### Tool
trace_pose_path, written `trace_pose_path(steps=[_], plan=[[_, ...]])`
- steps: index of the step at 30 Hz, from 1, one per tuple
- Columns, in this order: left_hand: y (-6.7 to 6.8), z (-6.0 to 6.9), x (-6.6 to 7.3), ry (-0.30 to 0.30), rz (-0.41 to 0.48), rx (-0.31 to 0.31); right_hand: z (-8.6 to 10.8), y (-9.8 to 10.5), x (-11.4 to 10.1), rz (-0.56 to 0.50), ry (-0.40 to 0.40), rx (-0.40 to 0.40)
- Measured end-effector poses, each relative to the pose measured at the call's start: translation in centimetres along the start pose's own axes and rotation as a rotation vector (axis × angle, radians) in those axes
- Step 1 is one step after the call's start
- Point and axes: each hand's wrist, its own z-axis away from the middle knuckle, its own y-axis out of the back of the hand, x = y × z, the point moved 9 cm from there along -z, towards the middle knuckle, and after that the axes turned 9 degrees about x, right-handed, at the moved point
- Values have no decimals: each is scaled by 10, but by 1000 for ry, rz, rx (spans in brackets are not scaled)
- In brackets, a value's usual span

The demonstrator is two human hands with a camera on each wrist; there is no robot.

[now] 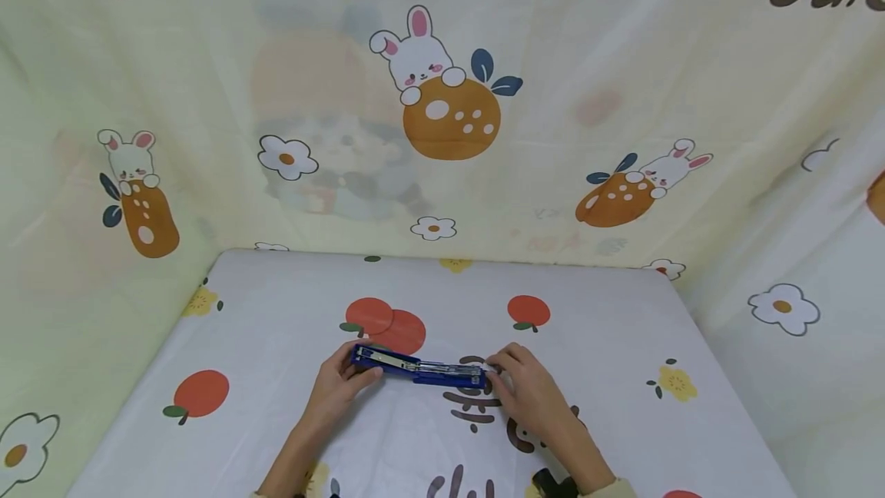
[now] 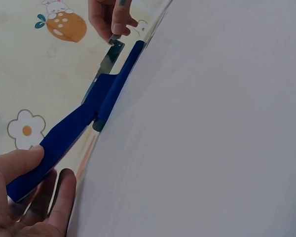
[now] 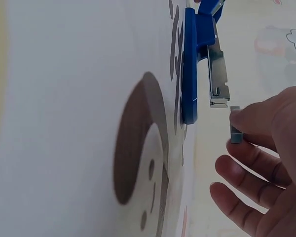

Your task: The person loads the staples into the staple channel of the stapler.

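Observation:
A blue stapler (image 1: pixel 449 376) lies spread wide over the table, its top cover swung back to the left and its metal magazine (image 3: pixel 218 74) exposed. My left hand (image 1: pixel 333 390) grips the end of the cover, thumb on one face and fingers beneath, as the left wrist view shows. Between thumb and index finger, my right hand (image 1: pixel 534 392) pinches a short strip of staples (image 3: pixel 236 129). In the right wrist view the strip is just off the magazine's front end, a small gap between them. The other right fingers are loosely bent.
A white tablecloth (image 1: pixel 276 321) printed with fruit, flowers and lettering covers the table. Behind and at both sides hangs a pale curtain (image 1: pixel 525 198) with rabbit prints. Something black (image 1: pixel 553 484) shows at my right wrist.

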Motion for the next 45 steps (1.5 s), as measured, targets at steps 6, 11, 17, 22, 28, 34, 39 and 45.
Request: trace_pose_path(steps=[6,11,17,22,28,34,39,45], plan=[[0,0,-1,23,1,-5,-1,-1,-1,-32,0,16],[-1,1,2,28,17,-4,-2,-4,-4,-54,9,1],[0,1,1,18,5,-2,-4,-7,-9,-49,24,3],[-1,0,-1,17,24,-13,-5,-10,-11,-44,23,-16],[-2,0,-1,43,33,-15,-6,-12,-15,-41,30,-34],[-1,0,0,37,13,-4,-8,-14,-16,-29,36,-39],[-1,-1,-1,40,13,0,-10,-14,-17,-32,31,-45],[-1,-2,-1,39,4,-6,-11,-15,-18,-41,36,-58]])
